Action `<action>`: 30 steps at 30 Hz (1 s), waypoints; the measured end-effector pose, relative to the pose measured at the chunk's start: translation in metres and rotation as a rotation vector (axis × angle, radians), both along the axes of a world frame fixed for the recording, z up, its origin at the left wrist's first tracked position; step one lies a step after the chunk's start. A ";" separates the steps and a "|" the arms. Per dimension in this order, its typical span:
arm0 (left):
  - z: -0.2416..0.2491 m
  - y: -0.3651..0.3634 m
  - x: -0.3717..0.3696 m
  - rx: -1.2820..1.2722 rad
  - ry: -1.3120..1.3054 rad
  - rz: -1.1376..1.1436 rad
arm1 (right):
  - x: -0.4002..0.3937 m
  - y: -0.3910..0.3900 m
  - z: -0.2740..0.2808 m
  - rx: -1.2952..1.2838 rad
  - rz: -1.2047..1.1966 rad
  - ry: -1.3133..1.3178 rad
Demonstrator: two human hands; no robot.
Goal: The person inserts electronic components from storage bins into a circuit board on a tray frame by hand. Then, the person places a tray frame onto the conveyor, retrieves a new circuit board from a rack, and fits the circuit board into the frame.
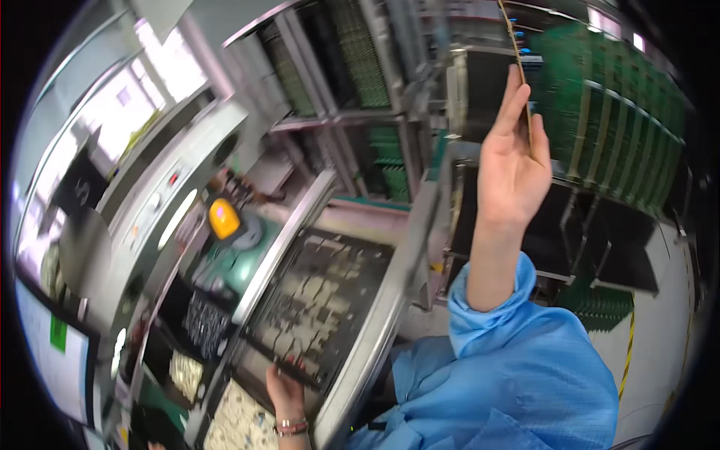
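My right hand point(517, 165) is raised at the upper right, palm towards me. Between its fingers and thumb is a thin circuit board point(519, 64), seen almost edge-on, with blue and dark components on its far side. My left hand point(285, 391), with a bracelet at the wrist, is low in the middle. Its fingers are closed at the near edge of a black carrier tray point(367, 289) with many pale, irregular cut-outs. This tray lies between two metal rails point(360, 375). The fingertips of my left hand are partly hidden.
Green circuit boards point(600, 127) stand in a rack at the right, beside black panels point(622, 240). Board racks point(360, 60) fill the back. Left of the rail are a yellow-and-grey device point(223, 219), bins of small parts point(206, 322) and a monitor point(56, 360).
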State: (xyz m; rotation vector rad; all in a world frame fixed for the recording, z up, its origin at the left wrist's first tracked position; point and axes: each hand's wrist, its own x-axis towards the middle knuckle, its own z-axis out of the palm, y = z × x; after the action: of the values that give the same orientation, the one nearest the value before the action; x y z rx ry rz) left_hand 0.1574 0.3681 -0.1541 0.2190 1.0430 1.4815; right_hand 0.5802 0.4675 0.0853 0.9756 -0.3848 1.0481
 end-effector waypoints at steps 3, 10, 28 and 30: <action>0.000 -0.002 0.002 0.007 0.070 0.096 | -0.067 0.000 -0.024 -0.418 -0.482 -0.281; 0.022 -0.003 0.015 0.001 0.173 0.160 | -0.160 0.014 -0.135 -0.728 -0.303 -1.020; 0.030 -0.005 0.020 0.006 0.164 0.128 | -0.244 0.043 -0.162 -0.592 0.496 -1.359; 0.028 -0.005 0.018 -0.002 0.176 0.133 | -0.244 0.045 -0.162 -0.582 0.463 -1.367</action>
State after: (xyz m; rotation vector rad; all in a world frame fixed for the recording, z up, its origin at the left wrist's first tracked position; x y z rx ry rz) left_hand 0.1757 0.3632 -0.1261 0.2876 1.2200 1.6030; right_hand 0.3366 0.5121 -0.0769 -0.3356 -0.9006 2.0268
